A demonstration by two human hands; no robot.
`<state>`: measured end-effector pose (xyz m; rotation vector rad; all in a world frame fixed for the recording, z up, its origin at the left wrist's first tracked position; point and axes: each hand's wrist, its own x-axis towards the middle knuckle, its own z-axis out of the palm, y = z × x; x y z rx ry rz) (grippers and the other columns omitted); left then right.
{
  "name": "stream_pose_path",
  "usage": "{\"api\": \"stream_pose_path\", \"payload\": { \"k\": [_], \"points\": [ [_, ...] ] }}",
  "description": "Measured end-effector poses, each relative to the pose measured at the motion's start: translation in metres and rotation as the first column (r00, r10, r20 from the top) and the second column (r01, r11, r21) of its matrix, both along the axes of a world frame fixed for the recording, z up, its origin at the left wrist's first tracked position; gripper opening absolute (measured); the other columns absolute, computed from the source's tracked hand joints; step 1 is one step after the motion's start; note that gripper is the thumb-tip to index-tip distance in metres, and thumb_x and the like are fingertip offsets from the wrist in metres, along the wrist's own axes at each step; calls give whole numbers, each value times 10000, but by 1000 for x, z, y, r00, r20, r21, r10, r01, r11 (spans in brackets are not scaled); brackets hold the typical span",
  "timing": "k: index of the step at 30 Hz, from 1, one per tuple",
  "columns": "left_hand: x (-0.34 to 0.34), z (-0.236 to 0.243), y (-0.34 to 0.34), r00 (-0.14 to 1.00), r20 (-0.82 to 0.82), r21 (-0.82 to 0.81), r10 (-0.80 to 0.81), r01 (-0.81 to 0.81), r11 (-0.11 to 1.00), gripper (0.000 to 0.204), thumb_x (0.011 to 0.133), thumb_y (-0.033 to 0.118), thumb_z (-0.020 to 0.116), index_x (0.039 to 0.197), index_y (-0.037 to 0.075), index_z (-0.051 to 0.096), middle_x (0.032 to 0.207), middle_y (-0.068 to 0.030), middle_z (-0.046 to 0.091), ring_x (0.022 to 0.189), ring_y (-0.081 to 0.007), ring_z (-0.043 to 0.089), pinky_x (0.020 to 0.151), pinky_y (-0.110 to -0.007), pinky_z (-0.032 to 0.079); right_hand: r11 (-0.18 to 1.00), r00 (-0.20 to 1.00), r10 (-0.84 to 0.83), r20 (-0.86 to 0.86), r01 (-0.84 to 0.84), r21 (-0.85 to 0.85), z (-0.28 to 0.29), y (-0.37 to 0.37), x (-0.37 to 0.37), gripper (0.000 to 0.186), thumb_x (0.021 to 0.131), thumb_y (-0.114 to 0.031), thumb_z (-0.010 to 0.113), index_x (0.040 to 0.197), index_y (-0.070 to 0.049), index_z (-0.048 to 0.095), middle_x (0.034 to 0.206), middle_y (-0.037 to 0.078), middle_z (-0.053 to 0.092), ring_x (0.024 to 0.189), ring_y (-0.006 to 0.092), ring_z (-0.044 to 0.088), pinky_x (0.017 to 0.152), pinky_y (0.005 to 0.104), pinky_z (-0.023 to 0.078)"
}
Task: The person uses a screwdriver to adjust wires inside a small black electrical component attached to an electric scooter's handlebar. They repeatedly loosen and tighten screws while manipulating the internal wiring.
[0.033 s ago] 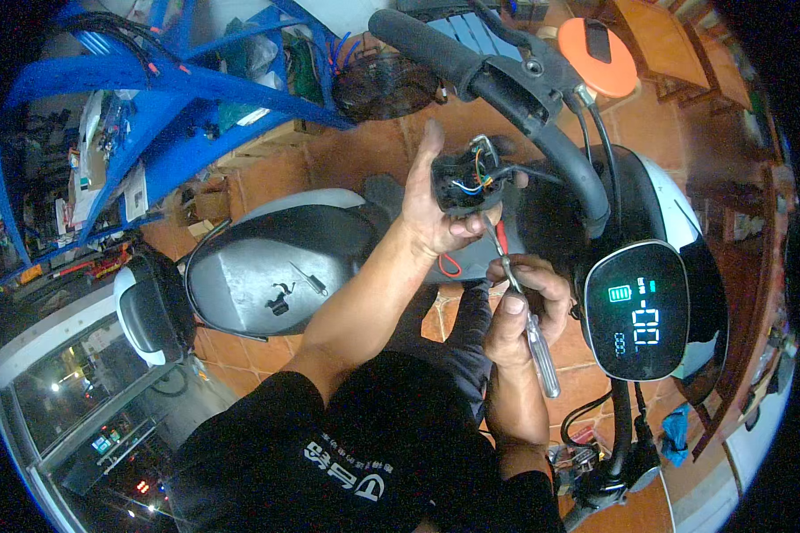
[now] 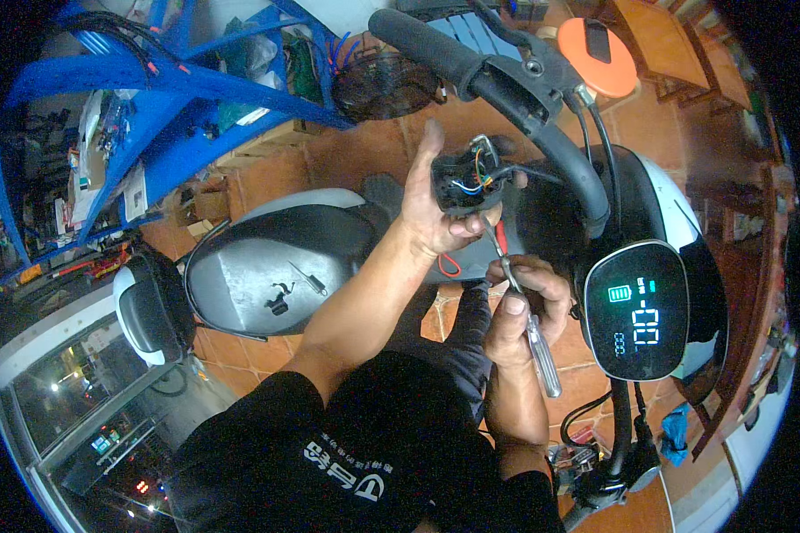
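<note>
- The left hand is grasping a black plastic housing from its left side and below, the thumb raised along the near side and the other fingers curled beneath.
- The housing is held up in the air, below the black curved handlebar, with its hollow side facing up; thin blue, white, orange and green wires show inside it.
- A black cable runs from the housing rightward, toward the handlebar.
- The right hand is grasping a screwdriver with a clear handle and a metal shaft, its fingers bent around the upper handle and shaft.
- The screwdriver slants up and to the left, its tip close to the left hand's lower fingers; whether it touches the housing cannot be told.
- A red loop shows just below the left hand.
- To the left is a glossy black scooter seat, carrying a small black part and, beside it, a thin pale metal piece.
- On the right, a rounded black display glows with white and green marks.
- A blue metal rack stands at upper left, over the orange tiled floor.
</note>
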<state>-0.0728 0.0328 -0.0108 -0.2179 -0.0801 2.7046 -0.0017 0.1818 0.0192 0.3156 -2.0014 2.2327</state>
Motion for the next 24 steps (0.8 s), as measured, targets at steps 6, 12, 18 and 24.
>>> {"api": "stream_pose_path", "payload": {
  "k": [6,12,18,24],
  "points": [
    [0,-4,1,998,-46,109,-35,40,993,836,840,725,406,1274,14,474,1047,-296,611,493,-290,623,315,-234,462,999,1000,12,14,-11,-44,2,0,1,328,910,-316,583,986,-19,466,849,164,601,724,198,586,655,306,485],
    [2,2,1,999,-15,83,-42,43,996,832,845,726,390,1260,10,484,1029,-295,613,486,-292,611,318,-233,445,997,1000,-2,-4,1,-77,1,-1,3,312,911,-303,578,990,-21,471,837,151,586,705,196,572,643,306,475],
    [3,4,0,1000,-2,-97,18,-18,995,818,851,725,375,1221,11,523,1014,-282,621,488,-289,607,327,-247,425,997,999,9,-36,-12,-71,-3,1,3,292,918,-290,566,1002,-25,474,844,155,574,712,201,567,635,307,464],
    [2,3,-2,996,-85,-124,26,-37,992,795,854,716,388,1201,19,549,1011,-260,628,610,-264,640,400,-277,468,998,999,8,-39,-10,-68,-4,2,4,285,917,-291,573,1015,-39,483,842,157,575,707,197,560,634,304,463]
  ]
}}
